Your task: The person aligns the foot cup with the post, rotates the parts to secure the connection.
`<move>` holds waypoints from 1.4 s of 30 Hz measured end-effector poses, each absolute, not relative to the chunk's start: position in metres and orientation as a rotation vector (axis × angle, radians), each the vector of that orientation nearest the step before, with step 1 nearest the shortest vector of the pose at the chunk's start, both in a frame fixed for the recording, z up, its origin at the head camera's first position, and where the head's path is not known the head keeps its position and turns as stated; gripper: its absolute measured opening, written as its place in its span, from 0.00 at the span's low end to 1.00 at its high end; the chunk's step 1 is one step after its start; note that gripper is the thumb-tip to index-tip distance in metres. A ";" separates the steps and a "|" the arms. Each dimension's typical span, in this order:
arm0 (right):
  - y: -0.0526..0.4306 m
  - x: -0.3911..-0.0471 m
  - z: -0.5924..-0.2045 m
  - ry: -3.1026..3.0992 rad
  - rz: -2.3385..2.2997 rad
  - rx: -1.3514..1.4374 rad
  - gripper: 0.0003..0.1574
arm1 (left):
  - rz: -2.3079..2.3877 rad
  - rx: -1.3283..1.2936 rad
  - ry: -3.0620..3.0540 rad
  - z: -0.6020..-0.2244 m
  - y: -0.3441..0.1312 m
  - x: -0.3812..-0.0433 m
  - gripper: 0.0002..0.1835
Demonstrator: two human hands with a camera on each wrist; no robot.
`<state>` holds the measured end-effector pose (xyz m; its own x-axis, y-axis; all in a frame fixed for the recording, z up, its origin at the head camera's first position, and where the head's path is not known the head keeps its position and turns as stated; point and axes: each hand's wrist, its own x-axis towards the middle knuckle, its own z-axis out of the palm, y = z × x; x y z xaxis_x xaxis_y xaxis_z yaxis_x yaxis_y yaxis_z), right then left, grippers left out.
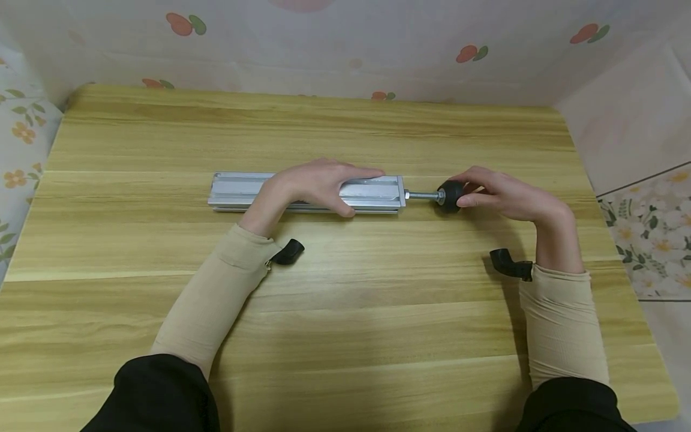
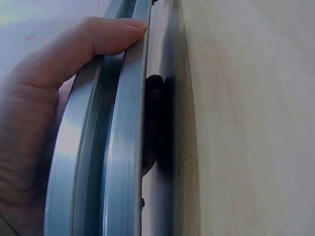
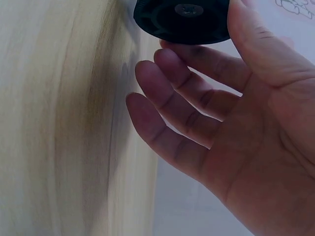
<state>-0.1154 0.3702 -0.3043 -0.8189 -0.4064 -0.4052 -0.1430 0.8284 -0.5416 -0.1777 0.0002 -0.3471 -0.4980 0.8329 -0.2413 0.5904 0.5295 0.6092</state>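
A silver aluminium profile (image 1: 237, 191) with lengthwise grooves lies across the wooden table. My left hand (image 1: 318, 183) grips it from above, thumb on the near side and fingers over the far side. In the left wrist view the thumb presses along the grooved profile (image 2: 125, 123). From the profile's right end plate, a threaded rod (image 1: 423, 195) with nuts runs to a round black levelling foot (image 1: 447, 201). My right hand (image 1: 504, 195) pinches this foot between thumb and index finger. In the right wrist view, the foot's underside (image 3: 167, 22) shows, while the other fingers are extended below it.
The light wooden table (image 1: 351, 336) reaches back to a wall covering (image 1: 324, 54) with fruit prints. Black curved wrist mounts (image 1: 288, 252) stick out from both beige sleeves (image 1: 564, 324). A floral panel (image 1: 655, 234) hangs beyond the right table edge.
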 end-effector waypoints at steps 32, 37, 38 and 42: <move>0.353 -0.116 -0.304 2.542 -0.764 -0.305 0.43 | 0.634 1.162 2.252 -0.346 0.000 -0.178 0.49; 0.358 -0.117 -0.305 2.545 -0.764 -0.378 0.39 | 0.634 1.161 2.255 -0.345 0.000 -0.178 0.49; 0.359 -0.117 -0.305 2.543 -0.760 -0.386 0.38 | 0.636 1.160 2.254 -0.345 0.000 -0.177 0.49; 0.363 -0.117 -0.305 2.529 -0.737 -0.412 0.35 | 0.640 1.156 2.253 -0.345 0.000 -0.177 0.49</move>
